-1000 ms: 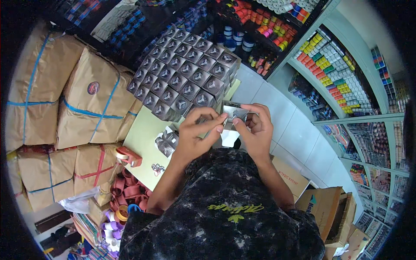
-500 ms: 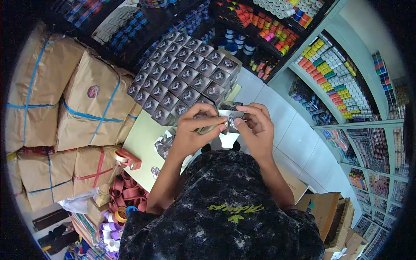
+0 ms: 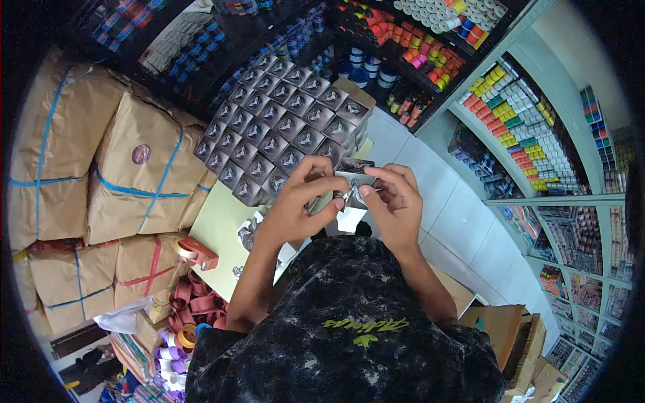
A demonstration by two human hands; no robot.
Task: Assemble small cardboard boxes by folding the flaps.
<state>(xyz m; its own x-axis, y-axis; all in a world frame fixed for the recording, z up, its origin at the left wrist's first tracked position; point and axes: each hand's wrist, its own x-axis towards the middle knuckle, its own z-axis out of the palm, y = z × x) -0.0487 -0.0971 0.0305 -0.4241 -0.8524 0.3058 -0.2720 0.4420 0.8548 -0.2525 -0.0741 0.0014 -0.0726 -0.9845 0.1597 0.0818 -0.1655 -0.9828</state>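
small grey box (image 3: 354, 183) sits pinched between both of my hands, held up in front of my chest and just on the near side of the big stack of matching grey boxes (image 3: 282, 131). my left hand (image 3: 295, 205) wraps it from the left, fingers curled narrow around its side, thumb pressing toward the front. my right hand (image 3: 393, 205) comes in from the other side, thumb and forefinger closed tight on what looks like a flap or a small silvery piece at the box's lower edge; i cannot tell which, it is too small.

as i read it, i am in the middle of folding or closing this one box, with the flap not yet tucked. the next move, i judge, calls for a steady left grip while the right fingertips push the flap home without crushing the thin card.

below the hands lies a pale yellow-green sheet (image 3: 215, 228) with a few loose pieces on it, a red tape dispenser (image 3: 196, 254) beside it, brown paper parcels (image 3: 134, 181) tied with blue strapping to the left, and shelves of coloured spools (image 3: 524, 127) to the right.
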